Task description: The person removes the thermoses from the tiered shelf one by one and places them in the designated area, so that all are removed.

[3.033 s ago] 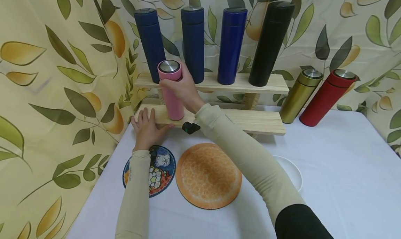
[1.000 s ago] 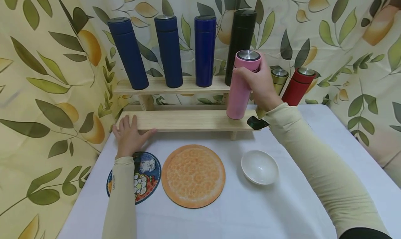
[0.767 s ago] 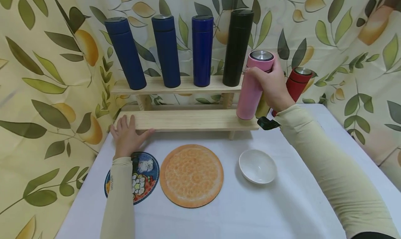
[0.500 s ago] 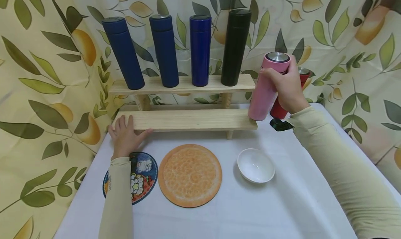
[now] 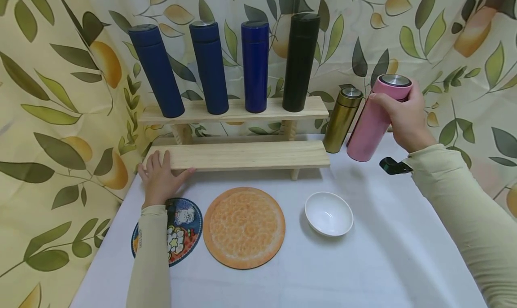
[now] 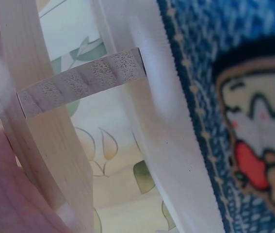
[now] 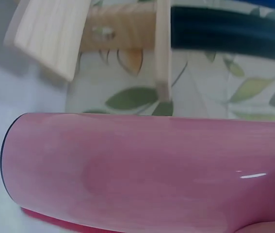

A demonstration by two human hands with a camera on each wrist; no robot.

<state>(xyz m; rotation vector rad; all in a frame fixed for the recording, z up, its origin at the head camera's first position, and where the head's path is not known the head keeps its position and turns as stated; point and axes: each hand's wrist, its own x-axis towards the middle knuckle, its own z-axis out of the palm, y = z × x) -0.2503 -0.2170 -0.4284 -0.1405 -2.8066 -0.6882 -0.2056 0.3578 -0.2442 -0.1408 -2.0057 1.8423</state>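
Observation:
My right hand (image 5: pixel 408 117) grips a pink thermos bottle (image 5: pixel 375 124) near its steel-topped lid. The bottle tilts over the table's right side, in front of a red bottle (image 7: pixel 69 223) that is mostly hidden behind it. Just left of it stands a gold thermos bottle (image 5: pixel 341 121). With fingers spread, my left hand (image 5: pixel 161 180) rests on the left end of the lower board of a two-tier wooden shelf (image 5: pixel 250 155), thumb along its front edge. In the right wrist view, the pink bottle's side fills the lower half.
Two dark blue bottles (image 5: pixel 210 70), a glossy blue bottle (image 5: pixel 255 70) and a black bottle (image 5: pixel 300 65) stand on the upper tier. On the white table (image 5: pixel 299 276) lie a patterned round mat (image 5: pixel 186 236), an orange round mat (image 5: pixel 244 227) and a white bowl (image 5: pixel 329 213).
My right hand has carried the pink bottle from the lower tier's left end rightward, past the shelf's right end and the gold bottle. My left hand stays on the shelf.

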